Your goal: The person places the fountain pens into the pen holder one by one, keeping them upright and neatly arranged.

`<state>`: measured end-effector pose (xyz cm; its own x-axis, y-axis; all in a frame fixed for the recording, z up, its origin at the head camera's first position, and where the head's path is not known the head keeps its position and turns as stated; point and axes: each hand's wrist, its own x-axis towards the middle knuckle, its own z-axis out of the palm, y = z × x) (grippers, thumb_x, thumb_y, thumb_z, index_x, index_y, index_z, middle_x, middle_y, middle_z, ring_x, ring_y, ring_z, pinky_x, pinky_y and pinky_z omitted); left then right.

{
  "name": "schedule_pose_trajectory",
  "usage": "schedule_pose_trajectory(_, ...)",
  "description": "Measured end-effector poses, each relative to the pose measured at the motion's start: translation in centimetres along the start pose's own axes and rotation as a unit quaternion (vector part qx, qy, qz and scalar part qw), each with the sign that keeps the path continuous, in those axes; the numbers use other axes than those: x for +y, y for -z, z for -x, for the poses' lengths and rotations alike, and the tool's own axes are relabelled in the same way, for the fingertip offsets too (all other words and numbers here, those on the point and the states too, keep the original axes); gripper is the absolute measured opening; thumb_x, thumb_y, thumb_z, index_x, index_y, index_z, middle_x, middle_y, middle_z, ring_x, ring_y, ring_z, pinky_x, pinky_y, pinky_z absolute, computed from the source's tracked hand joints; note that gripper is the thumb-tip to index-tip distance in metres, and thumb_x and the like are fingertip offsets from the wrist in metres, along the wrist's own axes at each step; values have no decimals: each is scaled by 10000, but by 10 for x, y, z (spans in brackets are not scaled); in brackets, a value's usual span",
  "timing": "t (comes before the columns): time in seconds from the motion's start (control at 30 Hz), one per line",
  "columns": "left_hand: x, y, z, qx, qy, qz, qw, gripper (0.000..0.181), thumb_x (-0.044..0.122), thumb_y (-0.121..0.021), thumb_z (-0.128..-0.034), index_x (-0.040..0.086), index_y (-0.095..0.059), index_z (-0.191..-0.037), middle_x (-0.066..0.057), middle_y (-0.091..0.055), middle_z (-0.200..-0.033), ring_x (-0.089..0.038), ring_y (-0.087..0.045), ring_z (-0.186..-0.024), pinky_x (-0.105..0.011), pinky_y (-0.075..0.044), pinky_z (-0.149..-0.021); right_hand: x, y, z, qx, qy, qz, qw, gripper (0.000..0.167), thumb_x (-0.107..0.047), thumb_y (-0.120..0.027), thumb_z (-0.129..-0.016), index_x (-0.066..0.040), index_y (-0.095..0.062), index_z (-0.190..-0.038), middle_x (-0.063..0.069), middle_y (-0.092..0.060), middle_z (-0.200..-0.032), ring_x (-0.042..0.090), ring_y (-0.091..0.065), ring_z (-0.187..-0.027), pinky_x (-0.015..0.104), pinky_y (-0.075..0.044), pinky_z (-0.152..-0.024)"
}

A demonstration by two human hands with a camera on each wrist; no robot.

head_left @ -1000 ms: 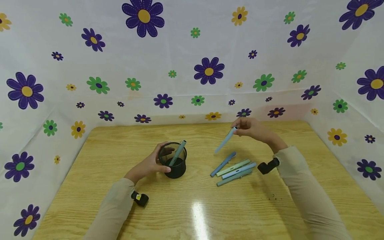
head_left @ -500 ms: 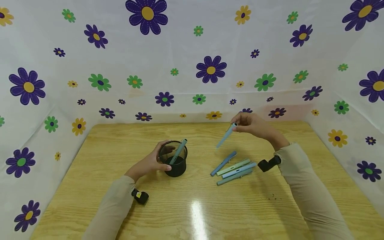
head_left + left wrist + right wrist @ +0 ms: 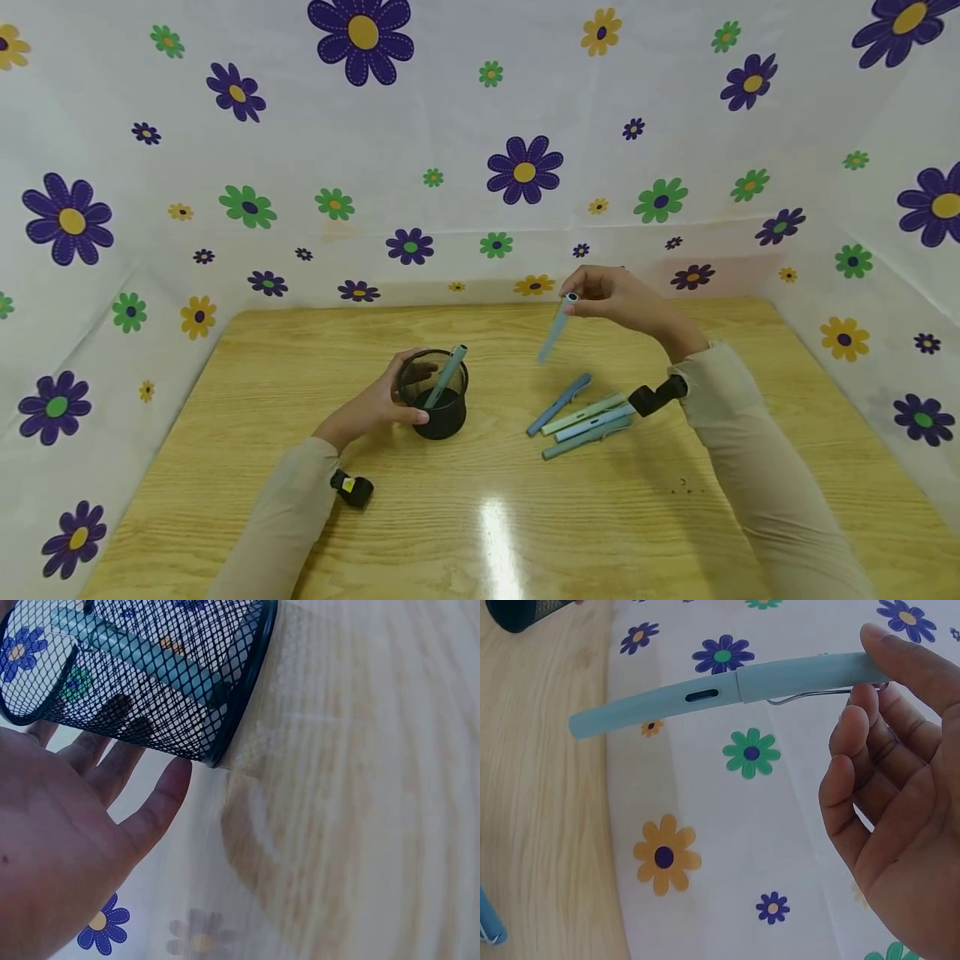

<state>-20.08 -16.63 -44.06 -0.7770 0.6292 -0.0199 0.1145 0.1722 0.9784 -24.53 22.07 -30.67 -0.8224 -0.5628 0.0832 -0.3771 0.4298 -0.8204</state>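
Note:
My left hand (image 3: 375, 408) grips the black mesh cup (image 3: 444, 421) from its left side, thumb at the front and fingers behind. Inside the cup leans one teal pen (image 3: 446, 379); the left wrist view shows it through the mesh (image 3: 142, 656). Up and to the right, my right hand (image 3: 626, 304) pinches a light blue pen (image 3: 555, 333) by its clip end, tilted with the other end down, above the table. In the right wrist view thumb and fingertips hold that pen (image 3: 795, 679) at its cap.
On the table (image 3: 420, 517), right of the cup, lie a dark blue pen (image 3: 558, 406), a green pen (image 3: 583, 414), a pale blue pen (image 3: 592, 423) and a teal pen (image 3: 585, 439), close together. A flower-patterned cloth (image 3: 420, 192) stands behind and at both sides.
My right hand has risen and shifted slightly left with the light blue pen, which hangs more steeply. The left hand keeps its grip on the cup. The pens on the table have not moved.

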Motion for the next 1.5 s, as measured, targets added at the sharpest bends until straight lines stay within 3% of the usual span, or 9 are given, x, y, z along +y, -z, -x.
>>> schedule_pose_trajectory(0.13, 0, -1, -1, -35, 44, 31, 10000, 994, 249, -774, -817, 170, -87, -1531, -205, -269, -1556, -410, -209, -1457, -604, -294, -1106, -9, -1, -7, -55, 40, -122, 9999, 210, -75, -615, -926, 50, -566, -1088, -34, -604, -859, 91, -582, -800, 223, -515, -773)
schedule_pose_trajectory(0.67, 1, -1, -1, -41, 3, 57, 10000, 993, 226, -770, -819, 146, -77, -1526, -203, -258, -1563, -410, -190, -1463, -608, -303, -1099, -37, -9, -28, -136, 260, -51, 9996, 207, -94, -632, -912, 18, -584, -1078, -44, -618, -859, 123, -566, -793, 247, -502, -767)
schedule_pose_trajectory(0.97, 3, -1, 0, 54, -101, -103, 9999, 952, 250, -772, -814, 192, -130, -1514, -200, -286, -1554, -413, -219, -1455, -624, -231, -1128, -51, -16, -38, -348, 499, -99, 9981, 195, -104, -634, -914, 15, -593, -1063, -46, -630, -890, 115, -555, -783, 272, -512, -779)
schedule_pose_trajectory(1.5, 2, -1, -1, 96, -17, -88, 9999, 953, 233, -778, -804, 190, -140, -1510, -198, -297, -1547, -410, -232, -1450, -620, -233, -1130, -77, -27, -54, -548, 857, -116, 9947, 166, -64, -635, -904, 9, -608, -1051, -29, -605, -880, 135, -519, -747, 242, -467, -707)
